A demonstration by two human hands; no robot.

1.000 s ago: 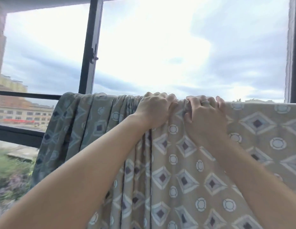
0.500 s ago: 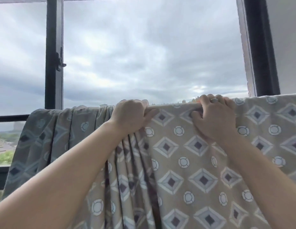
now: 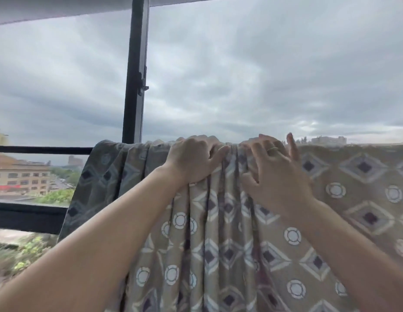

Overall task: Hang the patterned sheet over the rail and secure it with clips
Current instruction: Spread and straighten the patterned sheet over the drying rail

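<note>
The patterned sheet [image 3: 344, 199], beige with dark diamonds and white rings, hangs over a rail that it hides. It lies flat on the right and is bunched into folds at the middle and left. My left hand [image 3: 193, 161] grips the bunched top edge of the sheet over the rail. My right hand [image 3: 274, 174], with a ring on one finger, rests on the sheet just to the right, fingers spread and partly lifted. No clips are in view.
A dark horizontal bar [image 3: 40, 150] runs left from the sheet, with a thicker one [image 3: 27, 216] below it. A black vertical window post [image 3: 135, 70] stands behind. Buildings and trees lie far below at the left.
My right hand has let go of the top edge and spread its fingers, and sits closer to the left hand. More folds are gathered between the hands. The view has shifted left.
</note>
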